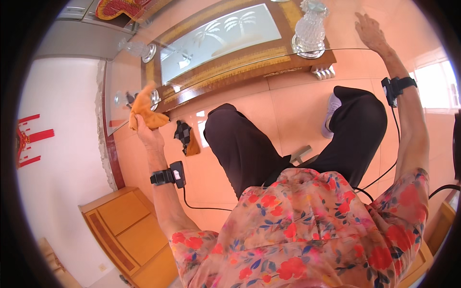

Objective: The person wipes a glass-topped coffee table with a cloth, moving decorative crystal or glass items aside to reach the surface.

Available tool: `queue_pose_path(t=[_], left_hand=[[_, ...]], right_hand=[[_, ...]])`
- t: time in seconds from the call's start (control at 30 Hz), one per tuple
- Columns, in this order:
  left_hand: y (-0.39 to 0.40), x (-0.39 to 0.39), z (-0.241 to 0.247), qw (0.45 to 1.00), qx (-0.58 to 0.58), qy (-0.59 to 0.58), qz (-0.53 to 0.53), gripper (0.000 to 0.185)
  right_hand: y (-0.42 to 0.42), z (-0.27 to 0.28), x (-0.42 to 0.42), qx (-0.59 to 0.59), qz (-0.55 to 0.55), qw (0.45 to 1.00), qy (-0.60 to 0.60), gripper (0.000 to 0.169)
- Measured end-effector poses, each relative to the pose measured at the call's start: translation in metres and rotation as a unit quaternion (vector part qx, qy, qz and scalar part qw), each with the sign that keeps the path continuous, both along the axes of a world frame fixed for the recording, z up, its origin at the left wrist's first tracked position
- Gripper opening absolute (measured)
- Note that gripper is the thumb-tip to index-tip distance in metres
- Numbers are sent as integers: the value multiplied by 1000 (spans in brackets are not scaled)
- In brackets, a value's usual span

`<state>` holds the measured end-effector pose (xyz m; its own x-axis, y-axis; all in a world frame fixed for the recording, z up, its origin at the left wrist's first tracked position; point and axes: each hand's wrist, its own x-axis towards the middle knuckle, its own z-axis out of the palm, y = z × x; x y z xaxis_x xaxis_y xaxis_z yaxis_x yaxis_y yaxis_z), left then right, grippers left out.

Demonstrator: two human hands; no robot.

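My left hand point(147, 134) grips an orange cloth point(144, 108) at the left front corner of a glass tabletop point(216, 72). Part of that cloth folds up over the glass edge, and its tip is blurred. Palm down, my right hand point(371, 32) lies on or just over the glass at the far right, its fingers slightly apart and nothing in it. Under the glass is a wooden base point(237, 81) with a pale inset panel point(230, 39) showing palm trees. Clear ribbed supports with silvery feet, such as the right-hand support point(310, 32), stand on the base.
A checkered dark and orange cloth or slipper point(185, 137) lies on the tiled floor point(252, 97), left of my knees. A wooden cabinet point(126, 230) stands by the white wall point(68, 151). A red ornament point(122, 9) is at the back left. Cables point(207, 208) run from my wrist devices.
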<state>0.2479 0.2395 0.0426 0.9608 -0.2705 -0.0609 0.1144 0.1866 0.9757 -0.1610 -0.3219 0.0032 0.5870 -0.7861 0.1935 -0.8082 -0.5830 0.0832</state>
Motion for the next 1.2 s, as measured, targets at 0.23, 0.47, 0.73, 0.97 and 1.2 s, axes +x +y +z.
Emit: queue_pose_path(t=[0.23,0.47,0.73,0.97,1.2], left_hand=[[-126,-133,101,943,-258,89,-192,43],[-213,-230,88,864,-245,251,-362,46],[-236,-266,16,831,-230,265,-432,57],[-243,-254,21,810,-253,205,-488,69],[-247,-237,-4,772,-194,282,-535,59]], right_hand=[[17,91,-2,107,244,960,86,46],[186,107,38,210,306,762,-531,53],[214,62,17,222,305,895,-239,86],[208,75,17,109,263,918,-275,80],[130,65,-25,-11,-19,984,-175,71]])
